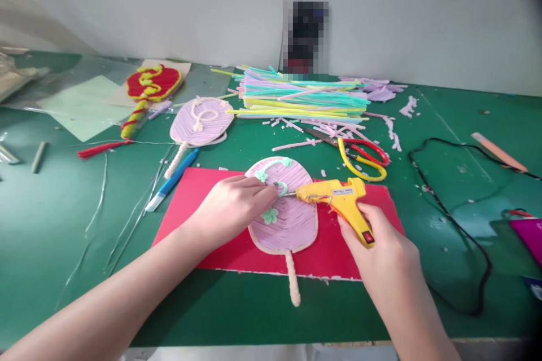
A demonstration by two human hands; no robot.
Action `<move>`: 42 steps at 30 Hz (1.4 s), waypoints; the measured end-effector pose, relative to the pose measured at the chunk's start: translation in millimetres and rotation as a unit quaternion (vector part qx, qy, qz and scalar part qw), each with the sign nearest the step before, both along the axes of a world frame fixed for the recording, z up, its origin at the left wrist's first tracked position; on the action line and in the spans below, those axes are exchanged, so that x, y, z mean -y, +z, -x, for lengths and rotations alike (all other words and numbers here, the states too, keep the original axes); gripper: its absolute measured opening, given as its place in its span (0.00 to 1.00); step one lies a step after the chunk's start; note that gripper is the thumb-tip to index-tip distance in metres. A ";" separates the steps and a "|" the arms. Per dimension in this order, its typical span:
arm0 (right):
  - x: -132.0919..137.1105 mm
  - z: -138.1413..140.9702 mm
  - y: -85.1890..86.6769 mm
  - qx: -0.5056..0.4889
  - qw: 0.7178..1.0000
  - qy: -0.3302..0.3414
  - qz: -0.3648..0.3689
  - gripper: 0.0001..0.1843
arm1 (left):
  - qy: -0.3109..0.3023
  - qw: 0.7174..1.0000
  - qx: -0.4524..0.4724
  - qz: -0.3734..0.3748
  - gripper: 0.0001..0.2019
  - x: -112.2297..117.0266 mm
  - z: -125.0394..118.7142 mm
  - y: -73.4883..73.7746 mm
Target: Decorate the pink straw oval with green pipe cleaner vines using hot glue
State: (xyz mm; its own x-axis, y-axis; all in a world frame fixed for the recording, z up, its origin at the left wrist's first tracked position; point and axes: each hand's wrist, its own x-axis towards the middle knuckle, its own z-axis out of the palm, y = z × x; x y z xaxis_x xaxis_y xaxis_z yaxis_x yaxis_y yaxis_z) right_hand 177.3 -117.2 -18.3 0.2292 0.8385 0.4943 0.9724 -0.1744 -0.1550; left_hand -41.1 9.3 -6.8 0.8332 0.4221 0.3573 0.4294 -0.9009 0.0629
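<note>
A purple fan point(296, 231) with a cream rim and handle lies on a red board point(190, 197). Mint-green flowers point(270, 215) and an arched mint strip sit on its face. My left hand point(237, 206) rests over the fan's left side, fingertips pinched on a curled mint-green pipe cleaner point(284, 187); the fingers partly cover it. In my right hand point(389, 248) is a yellow hot glue gun point(332, 192), gripped by its handle. Its nozzle points left, right at the curl beside my left fingertips.
Behind the board lie a bundle of pastel pipe cleaners point(305, 96), loose scraps and red-and-yellow scissors point(359, 158). A second purple fan point(201, 124), a red fan point(154, 84) and a blue pen-like tool point(173, 177) are at left. A black cord point(457, 214) loops at right.
</note>
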 end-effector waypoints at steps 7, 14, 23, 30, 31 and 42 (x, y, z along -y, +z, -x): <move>1.1 0.9 -0.3 -0.007 1.000 -0.003 0.009 0.17 | -0.002 1.000 0.001 0.002 0.13 0.0 0.2 -0.3; 3.1 1.7 0.0 -0.019 1.000 -0.008 0.015 0.16 | -0.001 1.000 -0.008 -0.001 0.11 0.3 0.8 0.1; 3.8 6.1 1.3 -0.033 0.999 -0.023 0.007 0.14 | -0.019 0.999 -0.026 -0.020 0.13 2.5 -1.2 5.7; 1.9 8.7 4.2 -0.020 0.998 -0.056 -0.006 0.15 | -0.020 0.999 -0.026 -0.039 0.13 3.3 -1.3 5.0; 1.0 7.8 5.0 -0.014 0.998 -0.061 -0.009 0.15 | -0.022 0.999 -0.025 -0.040 0.13 3.2 -1.2 4.9; -14.3 -48.3 -3.2 -0.058 0.985 -0.157 0.051 0.25 | -0.032 0.997 -0.033 0.067 0.14 -2.2 10.9 6.6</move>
State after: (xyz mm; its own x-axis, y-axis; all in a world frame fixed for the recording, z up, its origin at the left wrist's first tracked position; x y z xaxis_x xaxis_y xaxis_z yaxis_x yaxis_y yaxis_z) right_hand 225.7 -102.9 -21.5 0.5351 0.7614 0.3660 0.8448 -0.4841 -0.2281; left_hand -52.0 11.5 -0.3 0.8796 0.4084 0.2441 0.3794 -0.9116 0.1580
